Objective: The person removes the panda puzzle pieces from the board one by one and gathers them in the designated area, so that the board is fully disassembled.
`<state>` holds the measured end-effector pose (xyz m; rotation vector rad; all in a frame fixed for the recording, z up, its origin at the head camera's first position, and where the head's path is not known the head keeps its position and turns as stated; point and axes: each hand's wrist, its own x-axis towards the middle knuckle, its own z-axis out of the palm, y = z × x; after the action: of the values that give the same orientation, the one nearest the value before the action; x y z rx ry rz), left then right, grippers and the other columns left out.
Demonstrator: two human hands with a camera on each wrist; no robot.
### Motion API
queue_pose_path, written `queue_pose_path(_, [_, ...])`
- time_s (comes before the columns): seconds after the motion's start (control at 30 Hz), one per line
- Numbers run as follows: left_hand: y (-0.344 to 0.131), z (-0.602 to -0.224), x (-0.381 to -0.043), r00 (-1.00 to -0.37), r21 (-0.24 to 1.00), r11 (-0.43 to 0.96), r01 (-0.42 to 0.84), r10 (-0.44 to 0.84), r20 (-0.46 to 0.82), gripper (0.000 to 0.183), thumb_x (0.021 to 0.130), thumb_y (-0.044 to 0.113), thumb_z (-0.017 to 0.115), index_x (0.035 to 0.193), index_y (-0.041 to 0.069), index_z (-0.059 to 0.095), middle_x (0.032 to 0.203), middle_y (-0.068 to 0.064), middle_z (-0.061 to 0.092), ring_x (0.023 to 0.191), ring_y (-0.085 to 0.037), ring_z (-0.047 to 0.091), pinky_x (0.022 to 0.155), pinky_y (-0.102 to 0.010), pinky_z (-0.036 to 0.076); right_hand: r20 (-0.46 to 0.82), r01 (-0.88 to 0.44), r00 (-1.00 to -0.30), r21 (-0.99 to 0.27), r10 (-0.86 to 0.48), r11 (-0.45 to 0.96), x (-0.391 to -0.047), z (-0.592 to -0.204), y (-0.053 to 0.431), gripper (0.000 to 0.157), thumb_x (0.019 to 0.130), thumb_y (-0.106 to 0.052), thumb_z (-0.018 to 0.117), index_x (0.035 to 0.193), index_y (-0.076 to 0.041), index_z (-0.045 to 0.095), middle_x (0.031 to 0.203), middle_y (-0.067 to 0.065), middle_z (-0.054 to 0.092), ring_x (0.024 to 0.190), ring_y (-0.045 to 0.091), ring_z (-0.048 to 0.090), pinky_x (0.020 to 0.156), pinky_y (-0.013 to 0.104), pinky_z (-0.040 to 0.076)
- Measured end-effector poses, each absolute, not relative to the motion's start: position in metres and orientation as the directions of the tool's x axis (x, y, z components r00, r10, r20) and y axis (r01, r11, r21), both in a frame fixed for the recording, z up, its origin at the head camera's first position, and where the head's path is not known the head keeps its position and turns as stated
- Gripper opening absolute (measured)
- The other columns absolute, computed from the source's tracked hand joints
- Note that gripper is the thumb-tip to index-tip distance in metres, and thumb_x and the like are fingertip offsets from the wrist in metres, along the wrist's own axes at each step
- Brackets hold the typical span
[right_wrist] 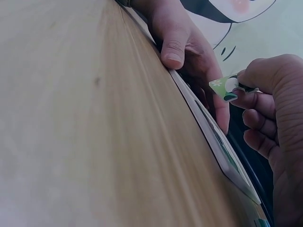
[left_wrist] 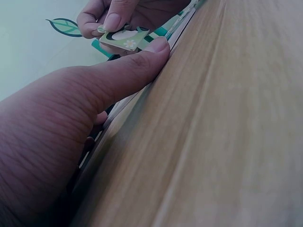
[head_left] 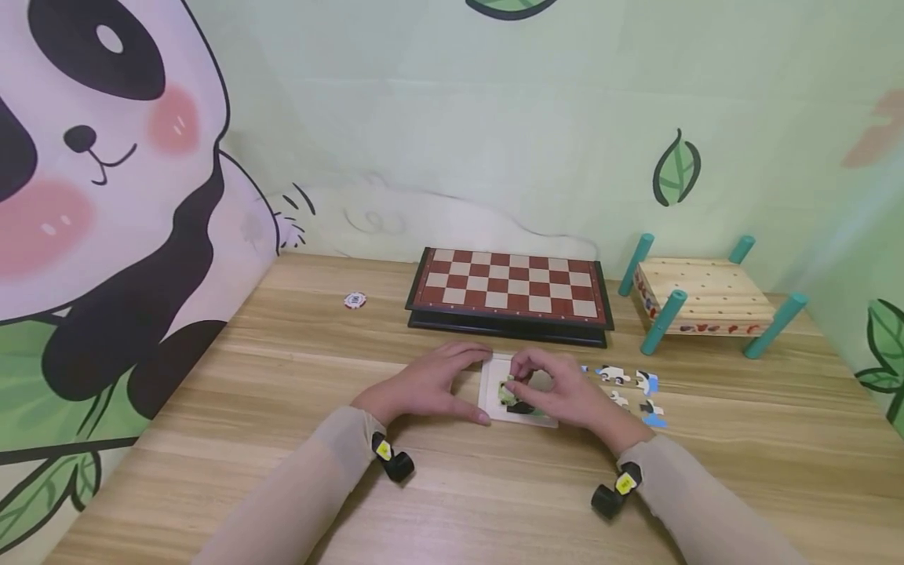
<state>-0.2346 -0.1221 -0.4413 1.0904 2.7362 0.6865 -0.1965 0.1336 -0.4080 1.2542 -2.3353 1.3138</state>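
A white puzzle tray (head_left: 497, 369) lies flat on the table, with green and black puzzle sections showing on its right side, partly covered by my right hand. My right hand (head_left: 561, 386) pinches a green puzzle piece (right_wrist: 219, 87) between thumb and index finger, tilted above the tray. The piece bears a white flower and black and white shapes. At the tray's left edge, my left hand (head_left: 431, 384) touches with its thumb near the front corner and its fingertips near the back corner, the fingers spread. In the right wrist view, the other fingers of my right hand are curled below the piece.
Several loose puzzle pieces (head_left: 611, 374) lie right of the tray. Behind it sits a folded red and white chessboard (head_left: 508, 286). A wooden pegboard stand (head_left: 706, 294) with teal legs stands at the back right, and a poker chip (head_left: 355, 300) lies at the back left.
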Motion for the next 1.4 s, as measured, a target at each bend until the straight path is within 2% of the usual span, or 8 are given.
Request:
queue_pose_path(0.17, [-0.122, -0.442, -0.235, -0.729, 0.448, 0.633, 0.632, 0.682, 0.063, 0.105, 0.072, 0.083, 0.066, 0.154, 0.023, 0.04, 0.157, 0.006, 0.037, 0.145, -0.017, 0.031, 0.117, -0.045, 0.03, 0.518, -0.74, -0.638, -0.616, -0.57, 0.268, -0.194, -0.407, 0.139, 0.02, 0.084, 0.008, 0.075, 0.095, -0.003, 0.062, 0.084, 0.004, 0.068, 0.08, 0.014, 0.064, 0.074, 0.042, 0.057])
queue_pose_path(0.37, [-0.122, -0.441, -0.235, -0.736, 0.45, 0.641, 0.622, 0.675, 0.056, 0.106, 0.071, 0.083, 0.067, 0.154, 0.024, 0.04, 0.157, 0.007, 0.037, 0.145, -0.016, 0.031, 0.117, -0.044, 0.03, 0.484, -0.702, -0.685, -0.639, -0.544, 0.315, -0.19, -0.409, 0.15, 0.02, 0.085, 0.007, 0.075, 0.095, -0.005, 0.062, 0.085, 0.001, 0.067, 0.081, 0.011, 0.061, 0.072, 0.043, 0.056])
queue_pose_path(0.67, [-0.123, -0.442, -0.235, -0.746, 0.443, 0.657, 0.61, 0.664, 0.043, 0.106, 0.07, 0.084, 0.066, 0.154, 0.026, 0.039, 0.158, 0.008, 0.036, 0.146, -0.015, 0.03, 0.118, -0.043, 0.029, 0.43, -0.63, -0.753, -0.688, -0.498, 0.359, -0.183, -0.408, 0.169, 0.017, 0.087, 0.005, 0.075, 0.096, -0.004, 0.064, 0.086, 0.003, 0.068, 0.082, 0.012, 0.063, 0.078, 0.038, 0.058])
queue_pose_path(0.9, [-0.122, -0.442, -0.235, -0.741, 0.436, 0.656, 0.616, 0.67, 0.039, 0.106, 0.071, 0.085, 0.064, 0.155, 0.027, 0.037, 0.159, 0.008, 0.035, 0.147, -0.017, 0.029, 0.118, -0.046, 0.028, 0.381, -0.576, -0.805, -0.686, -0.455, 0.444, -0.187, -0.431, 0.195, 0.018, 0.088, -0.002, 0.077, 0.101, -0.01, 0.067, 0.089, -0.003, 0.068, 0.084, 0.009, 0.064, 0.082, 0.035, 0.058])
queue_pose_path(1.0, [-0.122, -0.442, -0.235, -0.744, 0.438, 0.659, 0.611, 0.667, 0.035, 0.106, 0.07, 0.085, 0.065, 0.155, 0.027, 0.037, 0.159, 0.008, 0.035, 0.147, -0.016, 0.029, 0.119, -0.045, 0.027, 0.399, -0.598, -0.791, -0.665, -0.464, 0.447, -0.187, -0.437, 0.206, 0.021, 0.087, -0.005, 0.078, 0.104, -0.013, 0.068, 0.089, -0.009, 0.069, 0.084, 0.008, 0.065, 0.083, 0.03, 0.057])
queue_pose_path(1.13, [-0.122, -0.441, -0.234, -0.745, 0.442, 0.658, 0.61, 0.667, 0.035, 0.106, 0.07, 0.084, 0.065, 0.155, 0.027, 0.038, 0.158, 0.009, 0.035, 0.147, -0.015, 0.029, 0.119, -0.043, 0.027, 0.446, -0.662, -0.736, -0.633, -0.51, 0.402, -0.184, -0.438, 0.217, 0.025, 0.087, -0.004, 0.079, 0.108, -0.015, 0.071, 0.089, -0.013, 0.07, 0.082, 0.007, 0.067, 0.078, 0.026, 0.056])
queue_pose_path(1.27, [-0.122, -0.44, -0.234, -0.743, 0.443, 0.657, 0.61, 0.668, 0.032, 0.106, 0.071, 0.084, 0.066, 0.155, 0.026, 0.038, 0.158, 0.008, 0.035, 0.147, -0.015, 0.029, 0.119, -0.042, 0.027, 0.467, -0.704, -0.69, -0.612, -0.553, 0.361, -0.178, -0.438, 0.225, 0.026, 0.086, -0.001, 0.078, 0.107, -0.015, 0.073, 0.09, -0.012, 0.07, 0.081, 0.007, 0.066, 0.073, 0.025, 0.056])
queue_pose_path(1.4, [-0.122, -0.441, -0.235, -0.743, 0.439, 0.66, 0.609, 0.668, 0.026, 0.106, 0.07, 0.084, 0.065, 0.155, 0.027, 0.038, 0.158, 0.009, 0.035, 0.146, -0.014, 0.029, 0.118, -0.041, 0.027, 0.474, -0.724, -0.674, -0.578, -0.566, 0.377, -0.172, -0.44, 0.23, 0.027, 0.084, 0.0, 0.079, 0.105, -0.018, 0.073, 0.091, -0.009, 0.07, 0.08, 0.006, 0.064, 0.069, 0.022, 0.054])
